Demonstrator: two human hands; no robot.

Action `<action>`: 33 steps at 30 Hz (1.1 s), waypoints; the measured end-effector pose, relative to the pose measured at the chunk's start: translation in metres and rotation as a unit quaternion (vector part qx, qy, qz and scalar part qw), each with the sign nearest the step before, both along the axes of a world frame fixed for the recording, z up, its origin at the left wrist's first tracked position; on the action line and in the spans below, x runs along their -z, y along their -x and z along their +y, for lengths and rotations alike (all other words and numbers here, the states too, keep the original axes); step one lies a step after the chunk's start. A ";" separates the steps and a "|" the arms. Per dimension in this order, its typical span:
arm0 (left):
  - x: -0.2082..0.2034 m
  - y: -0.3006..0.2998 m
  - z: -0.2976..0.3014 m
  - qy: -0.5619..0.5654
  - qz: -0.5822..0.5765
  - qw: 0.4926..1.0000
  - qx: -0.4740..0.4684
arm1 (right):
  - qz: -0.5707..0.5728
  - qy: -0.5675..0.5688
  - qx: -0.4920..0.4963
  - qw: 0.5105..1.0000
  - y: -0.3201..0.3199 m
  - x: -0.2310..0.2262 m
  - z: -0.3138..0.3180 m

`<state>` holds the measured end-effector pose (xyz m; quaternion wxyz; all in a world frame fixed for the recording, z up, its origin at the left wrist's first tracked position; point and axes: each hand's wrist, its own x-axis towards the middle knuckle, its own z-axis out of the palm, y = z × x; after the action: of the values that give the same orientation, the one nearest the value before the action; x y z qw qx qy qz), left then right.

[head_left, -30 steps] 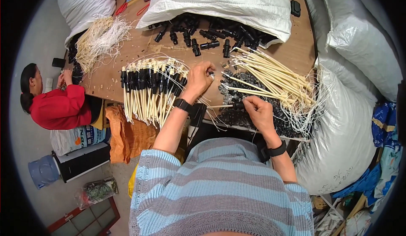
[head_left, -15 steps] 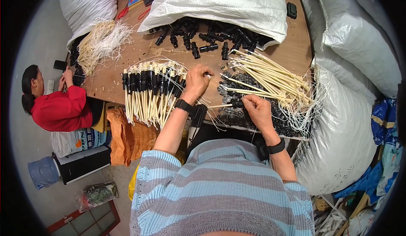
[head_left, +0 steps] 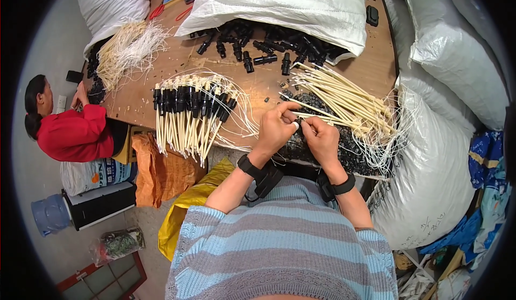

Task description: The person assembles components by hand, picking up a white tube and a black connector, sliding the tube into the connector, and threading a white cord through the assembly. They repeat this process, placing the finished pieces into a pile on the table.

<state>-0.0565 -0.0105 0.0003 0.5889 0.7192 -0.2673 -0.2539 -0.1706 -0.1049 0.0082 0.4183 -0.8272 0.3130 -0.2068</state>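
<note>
My left hand [head_left: 275, 131] and my right hand [head_left: 321, 140] meet over the near edge of the table. Between their fingertips shows a small black piece [head_left: 300, 122], mostly covered. The right thumb and fingers pinch it; the left thumb, with a white wrap [head_left: 295, 125], presses near it while a left finger sticks out above. What else the left fingers hold is hidden. Under and behind the hands spreads a heap of small black parts [head_left: 301, 150]. A bundle of cream rods with white strings [head_left: 344, 93] lies right of them. Left stands a row of cream rods with black fittings [head_left: 185, 109].
A white woven sack [head_left: 279, 4] spills black fittings [head_left: 264, 59] at the back. Stuffed sacks [head_left: 430, 171] crowd the right. At the left, a person in red [head_left: 75, 128] sits by another rod bundle [head_left: 121, 58]. A yellow bag [head_left: 193, 206] hangs below the table edge.
My left hand has moved right and nearer, away from the row, to meet my right hand. The rod with a black fitting by my right hand no longer shows there.
</note>
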 end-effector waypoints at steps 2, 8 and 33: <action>0.008 -0.004 0.000 0.000 -0.003 1.000 0.013 | -0.036 0.063 -0.015 0.997 -0.003 0.003 -0.001; 0.018 -0.013 0.019 0.079 -0.150 0.983 -0.076 | -0.070 0.017 -0.103 0.992 -0.003 -0.017 0.011; -0.029 0.006 0.126 -0.105 -0.255 0.943 -0.187 | -0.103 0.269 -0.504 0.814 -0.058 -0.019 0.017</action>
<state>-0.0625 0.1155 0.0293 0.4587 0.8548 -0.2414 0.0263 -0.1129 -0.0876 0.0271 0.2545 -0.9226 -0.2606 -0.1266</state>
